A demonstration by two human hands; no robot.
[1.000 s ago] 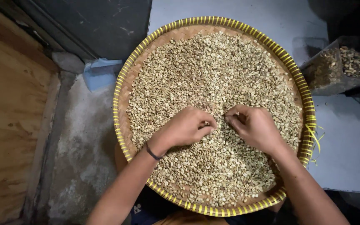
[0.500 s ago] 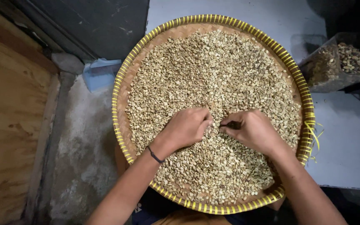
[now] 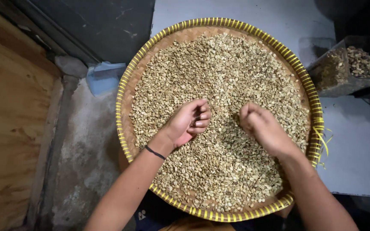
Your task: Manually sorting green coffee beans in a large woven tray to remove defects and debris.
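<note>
Grey worktop (image 3: 356,149): woven tray (image 3: 313,107) of green coffee beans (image 3: 219,77), your left hand (image 3: 188,122) cupped loosely, right hand (image 3: 264,128) pinched narrow, contents unclear; leaning on the overhanging rim may tip beans floorward.

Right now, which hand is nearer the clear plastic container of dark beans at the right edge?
Right. The right hand lies over the tray's right half, closer to the clear container; the left hand sits mid-tray, farther away.
</note>
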